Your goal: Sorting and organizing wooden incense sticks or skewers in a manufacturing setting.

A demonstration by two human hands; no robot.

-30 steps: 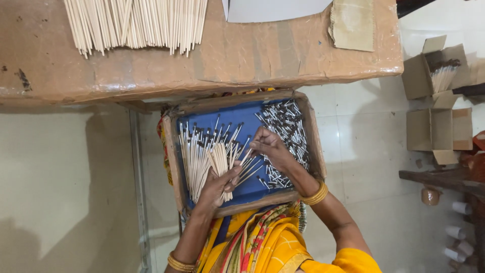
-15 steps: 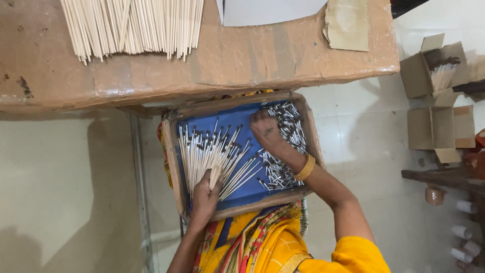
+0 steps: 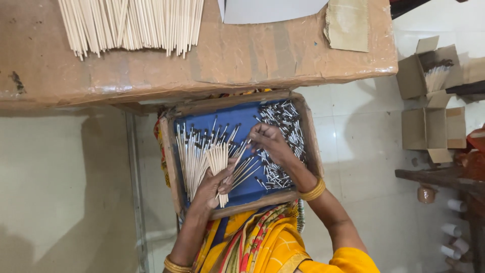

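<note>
Head view is showing the left hand (image 3: pixel 214 184) with fingers clenching a small bundle of thin pale sticks (image 3: pixel 218 163), while the right hand (image 3: pixel 270 144) is pinching loose dark-tipped sticks (image 3: pixel 283 131) in the blue-lined wooden tray (image 3: pixel 171 151). Many sticks are lying unsorted; more pale ones are waiting on the brown desk (image 3: pixel 242 55).

Brown paper-covered table (image 3: pixel 242 60) across top, taped seams. Pale tiled floor (image 3: pixel 364 131) at right. Open cardboard boxes (image 3: pixel 429 101) on floor near right edge. Dark wooden bench (image 3: pixel 439 179) beside them. Plain cream surface (image 3: pixel 60 192) at left. Light even, soft.
</note>
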